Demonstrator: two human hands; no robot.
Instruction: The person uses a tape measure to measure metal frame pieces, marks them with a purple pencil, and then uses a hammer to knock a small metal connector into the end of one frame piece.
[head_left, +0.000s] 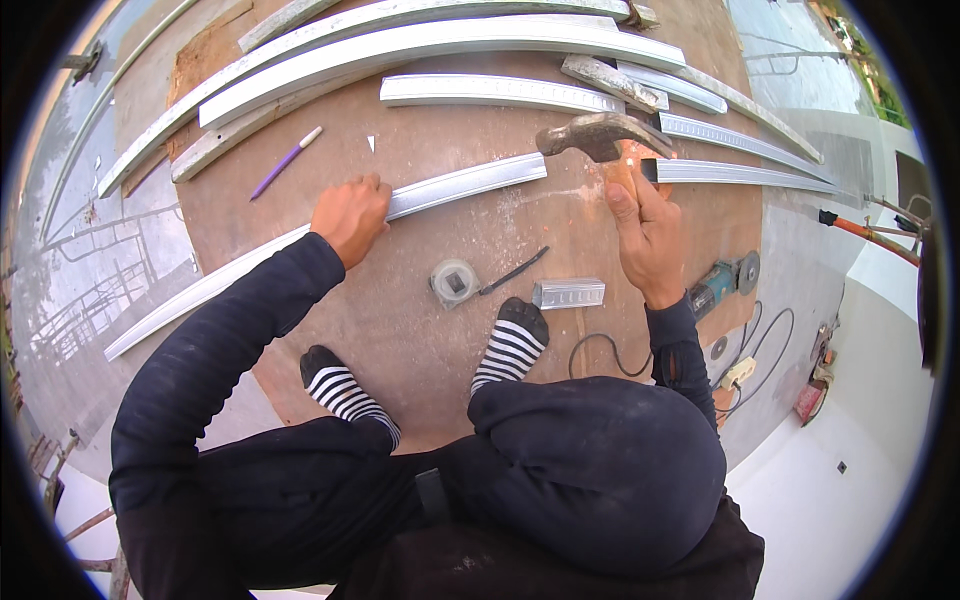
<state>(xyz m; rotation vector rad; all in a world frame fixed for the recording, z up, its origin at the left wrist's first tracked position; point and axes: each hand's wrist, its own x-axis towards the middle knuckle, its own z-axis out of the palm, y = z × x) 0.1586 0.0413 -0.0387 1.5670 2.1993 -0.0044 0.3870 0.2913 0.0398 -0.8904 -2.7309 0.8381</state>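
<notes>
My left hand (352,218) is closed around a long silver metal channel (470,186) that slants from the lower left up to the middle of the board. My right hand (650,240) grips a claw hammer (597,135) by its orange handle. The hammer head is near the channel's right end; whether they touch I cannot tell. Right of the hammer lies another metal channel (745,173). A round tape measure (455,283), a thin dark strip (515,271) and a short metal channel piece (568,293) lie by my striped-sock feet.
Long metal channels (440,42) and pale battens (250,135) are stacked along the far side. A purple marker (286,163) lies at left on the brown board (400,140). At right are an angle grinder (718,285), a cable, a power strip (738,373) and a loose disc (719,347).
</notes>
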